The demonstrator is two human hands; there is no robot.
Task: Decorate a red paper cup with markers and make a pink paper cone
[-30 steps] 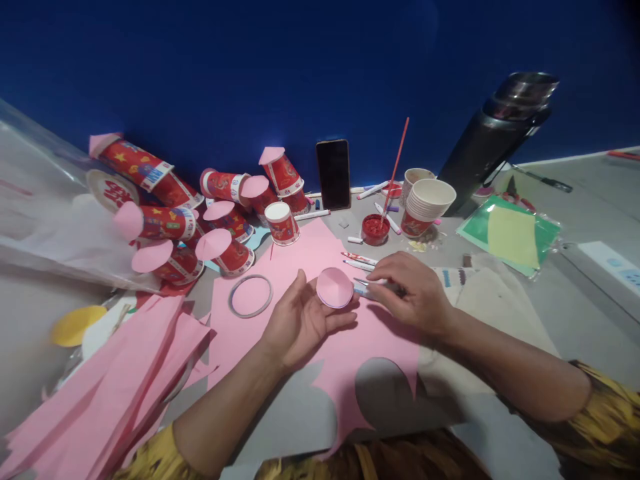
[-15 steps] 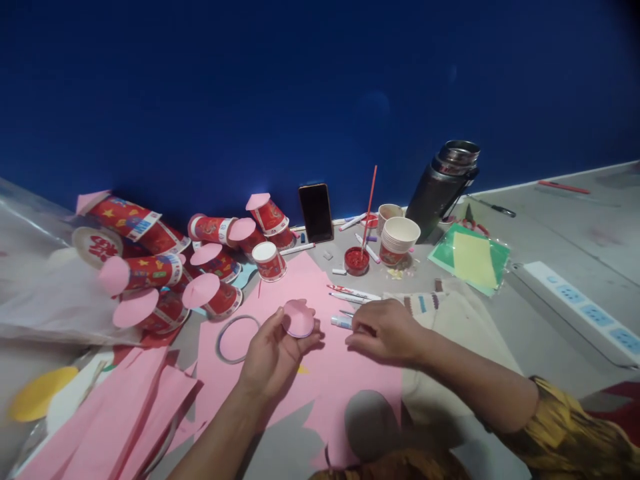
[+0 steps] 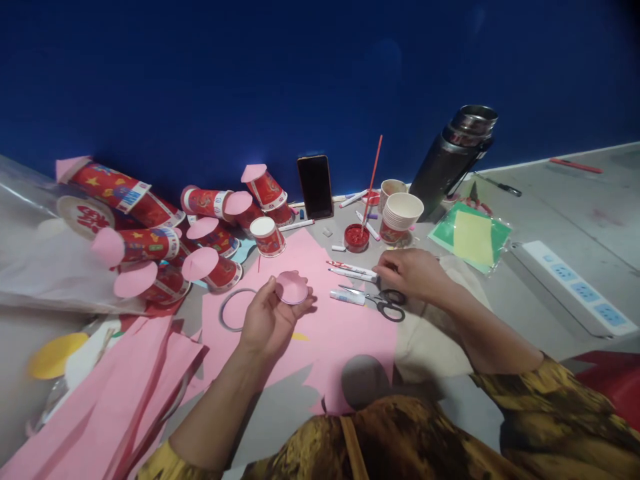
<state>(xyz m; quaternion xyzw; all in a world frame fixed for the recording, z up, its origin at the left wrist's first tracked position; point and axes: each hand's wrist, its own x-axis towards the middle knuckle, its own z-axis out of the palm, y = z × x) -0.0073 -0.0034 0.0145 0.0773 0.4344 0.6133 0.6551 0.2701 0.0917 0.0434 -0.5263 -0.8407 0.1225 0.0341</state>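
Note:
My left hand is closed round a small pink paper disc with a purplish edge, thumb on its left and fingers beneath it. Over on the right, my right hand has curled fingers at the ends of a red-and-white marker and a white marker. Whether it grips either one is hidden. Just below that hand lie black-handled scissors and a glue tube. Pink paper sheets are spread under both hands, and a grey tape ring is left of my left hand.
Several red paper cups with pink cone tops stand and lean at the left. Behind are a phone, a red paint pot with a brush, stacked cups and a dark flask. A power strip lies right.
My right hand has moved from over the scissors and glue tube up and right to the markers' ends, uncovering the scissors. My left hand still holds the pink disc. The view has shifted slightly.

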